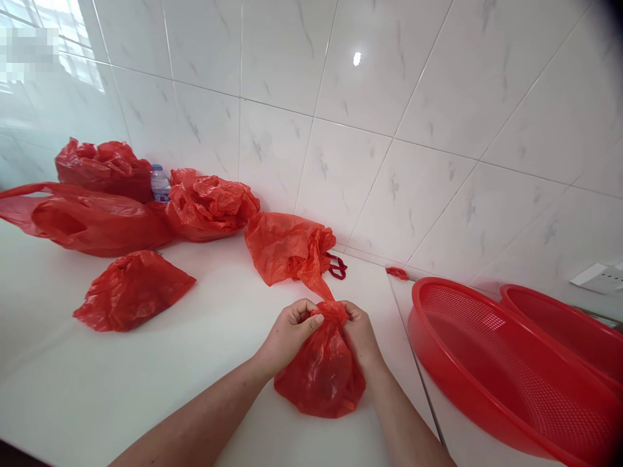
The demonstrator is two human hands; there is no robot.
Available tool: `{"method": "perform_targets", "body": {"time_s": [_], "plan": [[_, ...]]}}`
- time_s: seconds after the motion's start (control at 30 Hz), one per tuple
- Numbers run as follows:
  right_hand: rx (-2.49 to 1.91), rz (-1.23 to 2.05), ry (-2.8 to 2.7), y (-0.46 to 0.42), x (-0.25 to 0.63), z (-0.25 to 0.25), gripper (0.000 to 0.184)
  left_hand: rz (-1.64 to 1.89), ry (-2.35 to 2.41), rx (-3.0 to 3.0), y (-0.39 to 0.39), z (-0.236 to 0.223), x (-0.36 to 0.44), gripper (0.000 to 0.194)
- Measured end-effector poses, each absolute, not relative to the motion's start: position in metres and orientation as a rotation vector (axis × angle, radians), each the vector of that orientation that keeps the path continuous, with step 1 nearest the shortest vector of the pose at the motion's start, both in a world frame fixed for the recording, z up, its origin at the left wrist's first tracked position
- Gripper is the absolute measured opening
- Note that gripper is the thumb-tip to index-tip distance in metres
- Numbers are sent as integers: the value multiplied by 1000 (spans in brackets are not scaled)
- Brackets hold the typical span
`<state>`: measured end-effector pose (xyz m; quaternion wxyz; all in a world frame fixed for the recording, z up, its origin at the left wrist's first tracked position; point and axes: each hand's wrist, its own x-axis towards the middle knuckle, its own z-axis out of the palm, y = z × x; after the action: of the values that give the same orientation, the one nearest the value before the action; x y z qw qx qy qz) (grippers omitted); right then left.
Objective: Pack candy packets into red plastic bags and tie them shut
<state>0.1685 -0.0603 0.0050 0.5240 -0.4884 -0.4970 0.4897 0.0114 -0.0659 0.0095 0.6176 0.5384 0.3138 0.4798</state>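
Together, the left hand and right hand pinch the gathered neck of a filled red bag, one from either side. Its rounded body sits on the white table just below the fingers, between the forearms. Directly beyond the hands lies a loose red bag (whether it joins the bunched neck, I cannot tell), with a dark red loop beside its right end. Right of the right hand, past a seam, stands a red colander, a second colander behind it. Well to the left hand's left rests a lone red bag. Farther off, beyond that hand and leftward, sit a handled red bag, a crumpled red bag and a rear red bag, with a blue-capped bottle among them. Farthest is the tiled wall.
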Motion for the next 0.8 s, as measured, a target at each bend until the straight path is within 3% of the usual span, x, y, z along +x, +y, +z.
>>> {"method": "perform_targets", "body": {"time_s": [0.2,0.5,0.6,0.63,0.73,0.8], "plan": [[-811,1596,-913,-61,195,8,23,1235,964,1521,-56,6,4,16],[-1200,1076,-770,-38,256,-24,31,1553,935,1597,-57,20,-10,31],[-1322,962,-912,-39,254,-30,34,1537,975,1725,-59,16,-5,7],[-1386,908,-1017,-40,249,-31,32,1506,969,1796,-61,14,-4,15],[-1531,826,-1380,-48,227,-31,35,1236,902,2061,-65,8,0,82],[-1520,897,-1556,-55,210,-29,39,986,862,2204,-69,7,-1,95]]}}
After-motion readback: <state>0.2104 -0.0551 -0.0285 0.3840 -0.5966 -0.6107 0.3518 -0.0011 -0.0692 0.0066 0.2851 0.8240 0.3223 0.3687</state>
